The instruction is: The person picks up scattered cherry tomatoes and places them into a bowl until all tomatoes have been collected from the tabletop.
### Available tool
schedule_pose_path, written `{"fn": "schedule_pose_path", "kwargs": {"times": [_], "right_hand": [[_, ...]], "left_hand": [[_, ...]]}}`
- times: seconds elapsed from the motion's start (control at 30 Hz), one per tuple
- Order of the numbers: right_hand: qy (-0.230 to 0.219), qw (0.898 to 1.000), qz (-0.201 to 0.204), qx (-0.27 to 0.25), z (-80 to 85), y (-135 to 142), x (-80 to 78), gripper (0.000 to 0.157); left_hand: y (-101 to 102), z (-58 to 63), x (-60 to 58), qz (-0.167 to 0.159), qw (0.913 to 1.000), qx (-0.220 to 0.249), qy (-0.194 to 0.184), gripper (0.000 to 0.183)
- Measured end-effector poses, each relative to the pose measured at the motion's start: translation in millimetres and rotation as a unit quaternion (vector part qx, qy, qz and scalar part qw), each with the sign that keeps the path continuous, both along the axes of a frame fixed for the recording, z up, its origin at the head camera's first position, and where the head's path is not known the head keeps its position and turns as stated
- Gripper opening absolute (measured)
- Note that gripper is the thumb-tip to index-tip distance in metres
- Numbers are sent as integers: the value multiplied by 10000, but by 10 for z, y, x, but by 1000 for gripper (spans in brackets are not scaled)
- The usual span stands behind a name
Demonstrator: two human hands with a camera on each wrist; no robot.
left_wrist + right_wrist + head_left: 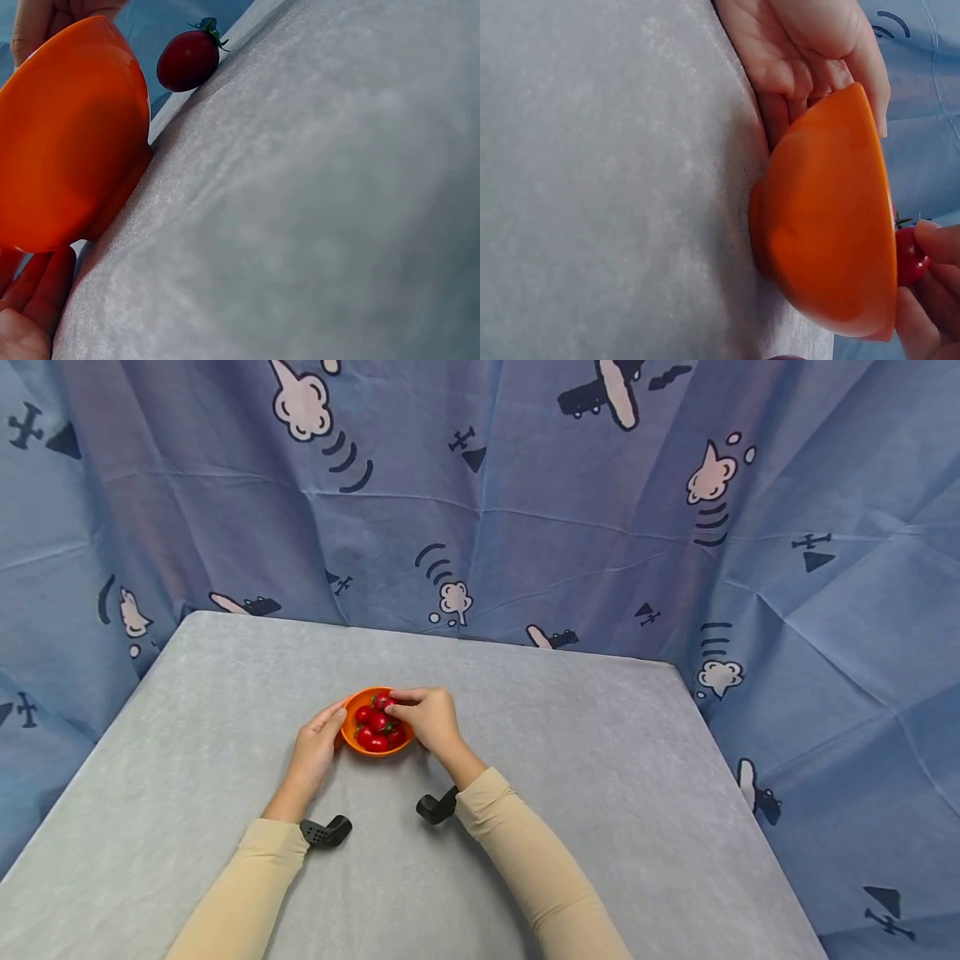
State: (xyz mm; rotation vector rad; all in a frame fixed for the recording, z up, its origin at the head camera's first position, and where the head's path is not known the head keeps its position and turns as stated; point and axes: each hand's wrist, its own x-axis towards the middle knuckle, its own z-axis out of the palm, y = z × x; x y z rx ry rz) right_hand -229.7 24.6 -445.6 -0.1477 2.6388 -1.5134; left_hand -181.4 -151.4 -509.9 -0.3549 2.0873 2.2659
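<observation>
An orange bowl (349,739) stands upright on the cloth-covered table, with several red cherry tomatoes (378,723) inside. My left hand (315,752) holds the bowl's left side; in the right wrist view its thumb reaches the rim and its fingers lie along the outer wall. Over the opposite side, my right hand (435,720) pinches a cherry tomato (910,256) right at the rim, between thumb and fingers. Another cherry tomato (189,60) with a green stem lies on the cloth outside the bowl in the left wrist view; my right hand hides it from the head view.
Pale grey cloth (600,760) covers the table. A blue curtain (480,485) printed with planes and clouds hangs behind and beside it. Black wrist-worn devices (327,832) jut inward from both wrists, below the beige sleeves (247,885).
</observation>
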Motion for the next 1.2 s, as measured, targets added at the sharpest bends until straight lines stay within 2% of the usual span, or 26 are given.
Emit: {"fn": "schedule_pose_path", "kwargs": {"times": [0.7, 0.83, 1.0, 1.2], "right_hand": [[-32, 10000, 62, 71, -12, 3, 9, 25], [-118, 9992, -199, -321, 19, 69, 4, 25], [46, 9932, -595, -995, 24, 241, 2, 26], [97, 9912, -796, -1051, -90, 417, 21, 29]], "left_hand": [[4, 2, 7, -17, 10000, -39, -3, 50], [6, -5, 3, -24, 10000, -53, -7, 50], [12, -11, -5, -15, 10000, -35, -6, 50], [8, -3, -11, 38, 10000, 41, 19, 50]]}}
